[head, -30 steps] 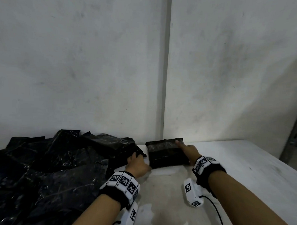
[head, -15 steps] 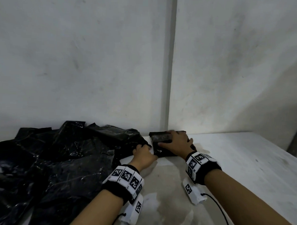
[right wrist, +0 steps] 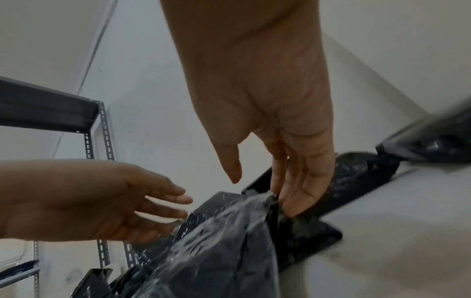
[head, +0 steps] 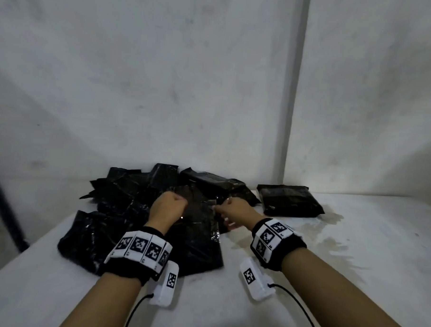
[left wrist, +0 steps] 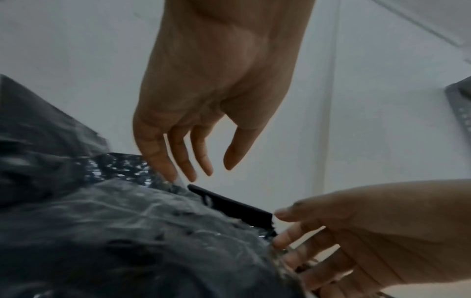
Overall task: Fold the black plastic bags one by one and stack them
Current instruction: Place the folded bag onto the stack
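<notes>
I have both hands over the loose pile of black plastic bags (head: 138, 204) on the white table (head: 354, 243). My left hand (head: 168, 207) has straight, relaxed fingers (left wrist: 163, 161) whose tips just touch the far edge of the top bag (head: 197, 222) and hold nothing. My right hand (head: 234, 211) is at that bag's right edge, its fingers (right wrist: 300, 193) nipping a fold of film between them in the right wrist view; the thumb hangs free.

I judge the film thin, very light and slick, glossy with fine crinkles, so it will slide and spring open unless it is held at corners or along a straight edge and pressed flat.

To the right of my right hand, well apart, lies the folded stack (head: 289, 200): flat, rectangular, matte-dark.
</notes>
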`<state>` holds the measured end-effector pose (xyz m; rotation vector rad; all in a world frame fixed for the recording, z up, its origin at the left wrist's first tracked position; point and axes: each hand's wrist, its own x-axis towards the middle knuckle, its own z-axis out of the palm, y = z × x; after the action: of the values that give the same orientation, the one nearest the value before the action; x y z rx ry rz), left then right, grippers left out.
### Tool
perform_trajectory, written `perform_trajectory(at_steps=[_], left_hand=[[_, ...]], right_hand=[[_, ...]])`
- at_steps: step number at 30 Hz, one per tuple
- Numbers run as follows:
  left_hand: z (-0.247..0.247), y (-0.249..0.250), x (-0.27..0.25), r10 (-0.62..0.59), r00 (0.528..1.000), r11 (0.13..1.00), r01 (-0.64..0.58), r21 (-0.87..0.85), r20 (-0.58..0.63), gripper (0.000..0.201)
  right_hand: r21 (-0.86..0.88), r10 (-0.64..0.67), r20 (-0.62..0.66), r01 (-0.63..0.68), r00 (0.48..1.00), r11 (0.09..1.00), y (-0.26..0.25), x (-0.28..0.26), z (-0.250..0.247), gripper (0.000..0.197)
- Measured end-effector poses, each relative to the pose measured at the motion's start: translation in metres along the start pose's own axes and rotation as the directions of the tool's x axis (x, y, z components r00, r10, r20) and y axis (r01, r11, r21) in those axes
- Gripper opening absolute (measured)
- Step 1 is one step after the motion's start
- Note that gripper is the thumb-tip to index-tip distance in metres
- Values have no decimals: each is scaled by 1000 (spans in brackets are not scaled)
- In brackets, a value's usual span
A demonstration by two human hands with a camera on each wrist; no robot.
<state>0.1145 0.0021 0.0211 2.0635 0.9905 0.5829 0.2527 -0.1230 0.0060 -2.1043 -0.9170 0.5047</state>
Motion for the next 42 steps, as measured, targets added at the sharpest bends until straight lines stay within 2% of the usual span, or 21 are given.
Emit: perform_trajectory(at_steps=[2,4,6,8,10,12,15,18,19,20,22,26,29,32,37,39,42], left_hand=[[-9,-26,5,-139,990,985,136,106,29,49],[-8,-49,10,-189,981,970,179,162,46,68],[-9,-49,-2,-249,967,958,237,162,55,88],[-7,-50,-11,-316,948,946,312,91,34,91],[-5,-55,-13,-305,952,952,305,3,20,95],[3,-66,-5,-278,960,956,276,-100,-7,102],[15,-82,8,-281,960,927,275,-254,12,102],[12,-78,-2,-268,961,907,274,-320,62,99],[16,-86,5,-267,960,901,278,-333,78,93],[16,-89,3,-273,959,898,282,-337,76,92],[9,-84,-8,-279,959,888,280,-366,56,96],[-7,-58,-45,-269,952,898,302,-320,144,59],[-6,-54,-50,-227,960,896,272,-352,165,48],[-7,-49,-52,-191,964,881,251,-400,184,26],[-4,-49,-54,-136,955,911,226,-344,265,12],[-5,-45,-61,-69,946,895,199,-398,317,26],[-7,-45,-66,149,922,858,60,-511,358,47]], right_hand=[[-79,25,13,-24,1000,997,-2,0,16,48],[-66,42,-14,-43,999,997,-4,-3,25,51],[-27,47,-53,-49,997,998,-6,-8,29,51],[29,27,-101,-24,995,999,-9,-14,28,52],[103,9,-135,5,991,995,-14,-21,25,55],[233,14,-133,17,991,972,-14,-30,22,48],[456,40,-42,-16,998,890,-13,-44,21,28],[458,102,22,-100,995,883,-13,-54,20,8],[483,118,27,-117,993,868,-13,-58,19,12],[523,127,27,-122,991,843,-11,-59,17,24],[584,109,16,-98,994,806,-9,-65,11,39],[605,56,0,-45,998,795,-1,-72,0,43],[651,28,1,-22,1000,759,2,-76,-7,43],[675,15,12,-19,1000,738,5,-81,-12,45],[756,67,-25,-25,997,654,9,-84,-19,47],[783,109,-26,-47,994,620,9,-84,-24,44],[843,193,43,-139,980,519,10,-85,-30,39]])
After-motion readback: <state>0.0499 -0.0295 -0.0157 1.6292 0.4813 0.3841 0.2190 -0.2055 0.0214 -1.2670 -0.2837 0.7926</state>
